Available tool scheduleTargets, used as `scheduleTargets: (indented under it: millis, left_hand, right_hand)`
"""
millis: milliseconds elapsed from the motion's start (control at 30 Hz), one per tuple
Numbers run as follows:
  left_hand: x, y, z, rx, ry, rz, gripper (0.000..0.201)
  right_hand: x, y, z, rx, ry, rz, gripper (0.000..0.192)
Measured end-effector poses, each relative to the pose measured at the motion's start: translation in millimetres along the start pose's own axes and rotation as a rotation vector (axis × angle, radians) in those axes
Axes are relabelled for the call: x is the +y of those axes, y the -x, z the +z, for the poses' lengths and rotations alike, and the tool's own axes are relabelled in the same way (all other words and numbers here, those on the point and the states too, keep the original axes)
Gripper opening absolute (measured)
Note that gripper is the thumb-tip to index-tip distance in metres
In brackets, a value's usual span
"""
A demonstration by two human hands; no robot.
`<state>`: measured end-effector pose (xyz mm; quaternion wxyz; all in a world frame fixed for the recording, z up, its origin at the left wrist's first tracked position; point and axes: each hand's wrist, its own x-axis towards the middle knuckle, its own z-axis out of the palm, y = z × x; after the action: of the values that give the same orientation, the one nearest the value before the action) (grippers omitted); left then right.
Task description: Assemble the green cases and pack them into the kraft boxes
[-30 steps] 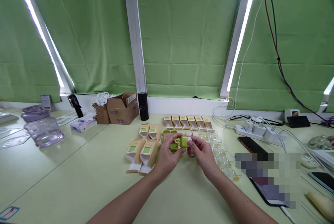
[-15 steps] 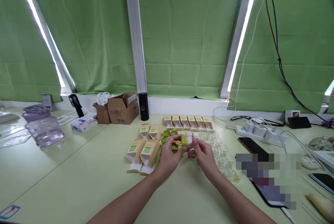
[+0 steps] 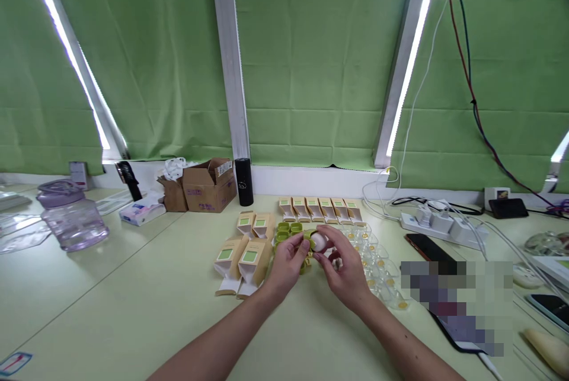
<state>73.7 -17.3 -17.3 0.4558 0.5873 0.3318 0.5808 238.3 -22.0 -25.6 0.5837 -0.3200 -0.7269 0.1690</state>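
Both hands, our left hand (image 3: 288,262) and right hand (image 3: 344,268), pinch one white-capped green piece (image 3: 315,242); filled cartons (image 3: 242,259) lie beside it, many clear trays (image 3: 377,262) remain.

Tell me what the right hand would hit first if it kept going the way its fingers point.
The right hand points up-left, so it would probably first meet the small white piece at its fingertips, then the left hand; depth is unclear.

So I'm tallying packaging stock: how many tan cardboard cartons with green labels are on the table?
10: six in a back row, two behind the left hand, two nearer left. Hands may hide others.
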Motion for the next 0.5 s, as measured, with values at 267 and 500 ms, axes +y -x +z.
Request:
scheduleTargets:
  millis: [267, 500]
  left_hand:
    - [3.5, 3.8, -1.0, 0.048, -0.189, 0.133, 0.050]
    - [15.0, 14.7, 5.3, -0.079, -0.009, 0.030, 0.065]
  right_hand:
    - [1.7, 0.3, -1.3, 0.000, 0.083, -0.138, 0.040]
    - [5.4, 1.6, -1.4, -0.015, 0.123, -0.190, 0.046]
